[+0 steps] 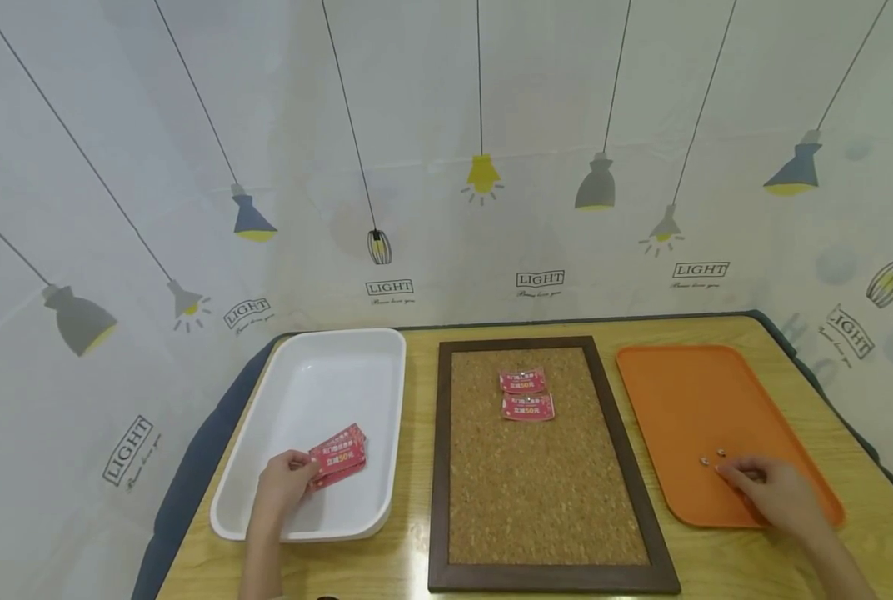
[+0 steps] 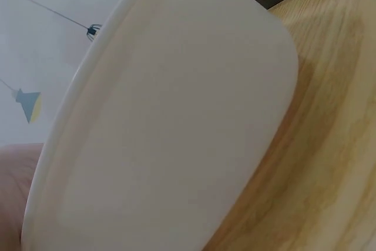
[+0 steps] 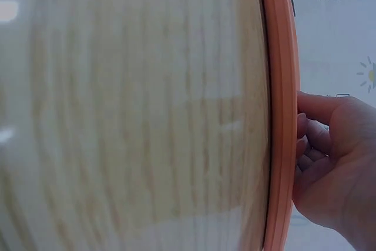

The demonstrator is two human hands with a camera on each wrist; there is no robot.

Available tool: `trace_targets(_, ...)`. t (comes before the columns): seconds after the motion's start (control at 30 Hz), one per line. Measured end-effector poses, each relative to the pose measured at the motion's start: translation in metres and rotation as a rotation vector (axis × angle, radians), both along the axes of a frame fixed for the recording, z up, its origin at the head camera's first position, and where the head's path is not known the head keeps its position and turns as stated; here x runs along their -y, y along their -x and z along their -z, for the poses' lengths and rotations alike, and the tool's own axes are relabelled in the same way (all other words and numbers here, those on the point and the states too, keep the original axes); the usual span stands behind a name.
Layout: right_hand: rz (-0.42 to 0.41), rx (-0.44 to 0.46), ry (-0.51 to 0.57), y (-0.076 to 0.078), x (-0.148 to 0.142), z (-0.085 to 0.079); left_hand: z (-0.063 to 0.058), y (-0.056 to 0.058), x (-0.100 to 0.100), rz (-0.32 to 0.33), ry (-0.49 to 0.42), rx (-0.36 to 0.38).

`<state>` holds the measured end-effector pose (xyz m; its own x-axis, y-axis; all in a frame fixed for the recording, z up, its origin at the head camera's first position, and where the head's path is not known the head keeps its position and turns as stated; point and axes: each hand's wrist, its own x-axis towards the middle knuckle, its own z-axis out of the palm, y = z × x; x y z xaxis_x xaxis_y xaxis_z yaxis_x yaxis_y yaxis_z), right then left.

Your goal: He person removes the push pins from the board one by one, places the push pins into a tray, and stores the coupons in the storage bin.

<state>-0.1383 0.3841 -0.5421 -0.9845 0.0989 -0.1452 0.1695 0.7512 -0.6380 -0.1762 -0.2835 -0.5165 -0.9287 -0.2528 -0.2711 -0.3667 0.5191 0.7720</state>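
Note:
Several red coupons (image 1: 341, 454) lie fanned in a stack in the white tray (image 1: 394, 358). My left hand (image 1: 285, 482) pinches the left edge of the coupons between thumb and fingers. Over the orange tray (image 1: 686, 392), my right hand (image 1: 780, 496) has its thumb and index fingertips together at a tiny pale thumbtack, mostly hidden by them. Two more small metallic thumbtacks (image 1: 705, 461) lie just beyond those fingertips. In the right wrist view, the tray's rim hides the fingertips of the curled right hand (image 3: 335, 151).
A cork board (image 1: 536, 492) with a dark wooden frame lies between the trays. Two red coupons (image 1: 527, 407) are fixed near its top, one below the other, each with a small shiny tack. A lamp-patterned wall covering (image 1: 431, 192) stands behind the wooden table (image 1: 409, 550).

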Motion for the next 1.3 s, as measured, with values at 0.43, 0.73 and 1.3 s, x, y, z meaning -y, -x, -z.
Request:
trace_targets(0.43,-0.001,0.012,-0.027,0.0024,-0.0025,0.0015,0.0018,0.0022,-0.0005,0.001,0.047,0.056)
trace_targets(0.73,0.013,0.009,-0.002,0.0006,-0.0018,0.0005,0.0004,-0.0005,-0.0008,0.0,0.092,0.061)
trace_targets(1.3,0.073,0.054,0.123,-0.0068,-0.005,0.0004,-0.0065,-0.0064,0.0003,-0.022,0.19,0.016)
